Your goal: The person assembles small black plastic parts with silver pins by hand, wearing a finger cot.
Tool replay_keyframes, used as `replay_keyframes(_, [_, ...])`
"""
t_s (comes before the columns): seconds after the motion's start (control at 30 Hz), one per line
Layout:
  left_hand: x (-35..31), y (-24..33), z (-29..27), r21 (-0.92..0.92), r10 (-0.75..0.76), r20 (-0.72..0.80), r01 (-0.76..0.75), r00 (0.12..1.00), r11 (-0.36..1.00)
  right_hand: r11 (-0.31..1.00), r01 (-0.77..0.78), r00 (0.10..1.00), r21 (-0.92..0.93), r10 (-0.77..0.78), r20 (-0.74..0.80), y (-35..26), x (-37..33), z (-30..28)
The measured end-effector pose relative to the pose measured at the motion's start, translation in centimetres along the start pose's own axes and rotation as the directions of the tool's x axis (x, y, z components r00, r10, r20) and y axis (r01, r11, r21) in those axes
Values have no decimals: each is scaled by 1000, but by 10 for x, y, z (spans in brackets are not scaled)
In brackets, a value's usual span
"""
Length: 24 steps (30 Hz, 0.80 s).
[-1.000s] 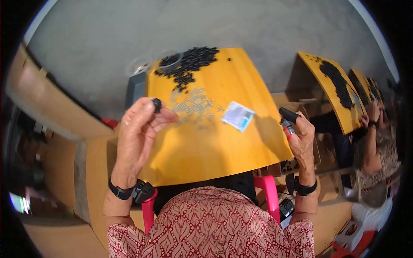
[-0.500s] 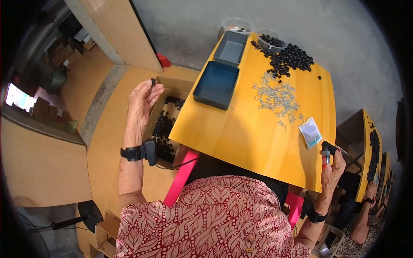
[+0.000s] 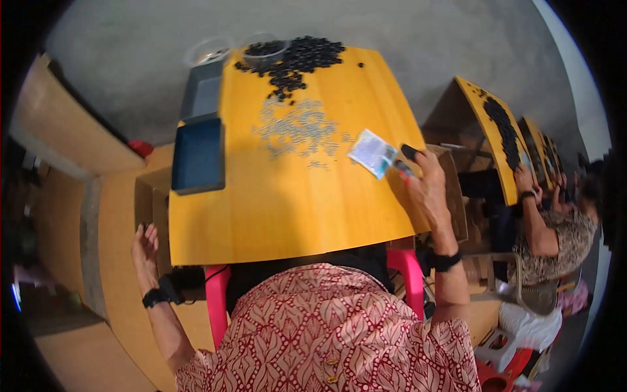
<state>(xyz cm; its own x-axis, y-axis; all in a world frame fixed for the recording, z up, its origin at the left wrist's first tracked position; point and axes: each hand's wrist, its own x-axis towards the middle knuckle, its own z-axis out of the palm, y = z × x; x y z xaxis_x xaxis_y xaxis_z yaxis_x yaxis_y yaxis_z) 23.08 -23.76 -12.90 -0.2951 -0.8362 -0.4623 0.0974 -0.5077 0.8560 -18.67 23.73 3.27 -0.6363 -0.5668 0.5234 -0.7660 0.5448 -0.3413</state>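
Observation:
My left hand (image 3: 145,253) is off the table's left side, low over the cardboard box (image 3: 151,196). Its fingers are closed around a small black part, of which only a dark bit shows at the fingertips. Over the table's right edge, my right hand (image 3: 428,189) grips a small black-handled tool (image 3: 410,153) with a clear and red end; motion blurs it. Just left of that tool lies a white and blue packet (image 3: 373,153). Silver screws or pins (image 3: 304,130) are spread mid-table, below a heap of black parts (image 3: 307,55).
The yellow table (image 3: 261,222) has a dark blue tray (image 3: 221,157) and a grey tray (image 3: 201,91) along its left edge. Clear tubs (image 3: 266,52) stand at the back. Pink chair arms (image 3: 406,277) flank me. At the right, another person (image 3: 545,228) works at a similar table.
The view has swung right, shifting the table leftward in the picture. My left hand has come down beside the table's left edge, still closed. My right hand still holds the tool near the packet.

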Motion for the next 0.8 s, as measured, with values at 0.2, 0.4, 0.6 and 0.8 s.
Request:
replay_keyframes(0.2, [14, 16, -6, 4, 89, 83, -89, 993, 996, 963, -148, 967, -226, 188, 169, 19, 21, 35])
replay_keyframes(0.4, [-4, 30, 30, 59, 140, 101, -146, 985, 988, 747, -599, 800, 288, 540, 263, 52, 11, 19])
replay_keyframes(0.6, [10, 25, 19, 117, 179, 51, -184, 982, 976, -67, -222, 685, 973, 699, 205, 152, -17, -40])
replay_keyframes(0.8, [-90, 34, 58, 292, 162, 454, -318, 876, 902, -185, 216, 592, 959, 806, 22, 222, -74, -104])
